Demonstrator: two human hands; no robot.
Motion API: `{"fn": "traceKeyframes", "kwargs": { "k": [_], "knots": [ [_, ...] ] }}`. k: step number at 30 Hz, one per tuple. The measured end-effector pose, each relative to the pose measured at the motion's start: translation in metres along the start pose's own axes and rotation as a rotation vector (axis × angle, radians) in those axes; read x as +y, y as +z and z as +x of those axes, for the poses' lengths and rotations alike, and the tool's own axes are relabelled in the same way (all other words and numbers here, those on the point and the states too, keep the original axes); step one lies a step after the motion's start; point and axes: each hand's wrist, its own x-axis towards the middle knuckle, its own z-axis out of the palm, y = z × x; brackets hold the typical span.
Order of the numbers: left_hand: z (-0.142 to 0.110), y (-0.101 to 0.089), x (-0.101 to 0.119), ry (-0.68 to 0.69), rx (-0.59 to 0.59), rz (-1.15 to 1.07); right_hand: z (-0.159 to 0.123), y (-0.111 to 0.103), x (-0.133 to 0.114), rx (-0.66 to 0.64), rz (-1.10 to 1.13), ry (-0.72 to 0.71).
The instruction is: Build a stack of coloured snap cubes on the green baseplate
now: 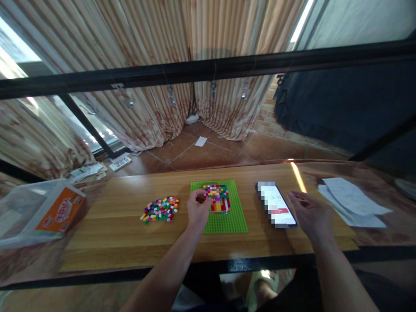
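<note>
My left hand [198,211] is at the left side of a colourful block of small bricks [219,197]. Its thumb and index finger are pinched together; whatever may be between them is too small to make out. The bricks sit on a green studded baseplate [224,224], in many colours at the back and with longer red and white strips toward the front. My right hand [313,216] hovers just right of a phone [277,206] with a lit, partly pixelated screen. Its fingers are curled together, and I cannot see whether they hold anything.
Left of the baseplate lies a loose pile of small coloured bricks [160,209]. A clear plastic container with an orange label [61,212] stands at the table's left end. Paper sheets [355,201] lie on the right. A black metal bar [208,70] crosses beyond the wooden table [130,247].
</note>
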Motion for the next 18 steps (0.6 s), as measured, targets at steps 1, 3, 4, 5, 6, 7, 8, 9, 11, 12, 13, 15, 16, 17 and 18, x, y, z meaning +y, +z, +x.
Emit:
{"fn": "traceKeyframes", "kwargs": {
  "k": [1,3,4,5,6,7,8,9,11,12,13,15,16,17,18],
  "knots": [
    [0.000,0.000,0.000,0.008,0.003,0.011,0.000,0.000,0.000,0.001,-0.010,-0.011],
    [0.000,-0.002,0.002,0.031,-0.014,0.045,0.001,0.001,0.002,0.005,-0.028,-0.030],
    [-0.001,-0.004,0.002,0.045,-0.031,0.066,0.002,0.001,0.003,0.009,-0.034,-0.035],
    [-0.002,-0.007,0.003,0.065,-0.049,0.090,0.002,0.001,0.004,0.010,-0.038,-0.037],
    [-0.004,-0.011,0.003,0.093,-0.065,0.118,0.002,0.001,0.005,0.009,-0.038,-0.032],
    [-0.007,-0.017,0.003,0.129,-0.080,0.153,0.002,0.001,0.006,0.007,-0.036,-0.022],
    [-0.010,-0.024,0.004,0.171,-0.089,0.193,0.002,0.001,0.007,0.002,-0.036,-0.011],
    [-0.014,-0.032,0.003,0.217,-0.090,0.240,0.002,0.000,0.008,-0.007,-0.042,0.000],
    [-0.022,-0.053,0.002,0.290,-0.106,0.330,0.002,-0.002,0.008,-0.017,-0.072,0.008],
    [-0.026,-0.065,0.002,0.316,-0.119,0.371,0.003,-0.003,0.008,-0.014,-0.097,0.002],
    [-0.030,-0.077,0.001,0.337,-0.119,0.406,0.003,-0.003,0.009,-0.012,-0.124,-0.005],
    [-0.035,-0.103,-0.002,0.364,-0.100,0.476,0.004,-0.004,0.010,-0.005,-0.170,-0.023],
    [-0.036,-0.116,-0.003,0.369,-0.077,0.507,0.005,-0.004,0.011,-0.024,-0.186,-0.022],
    [-0.037,-0.128,-0.005,0.371,-0.051,0.536,0.005,-0.003,0.013,-0.035,-0.199,-0.021],
    [-0.036,-0.139,-0.007,0.369,-0.021,0.559,0.006,-0.001,0.014,-0.048,-0.205,-0.019]
  ]
}}
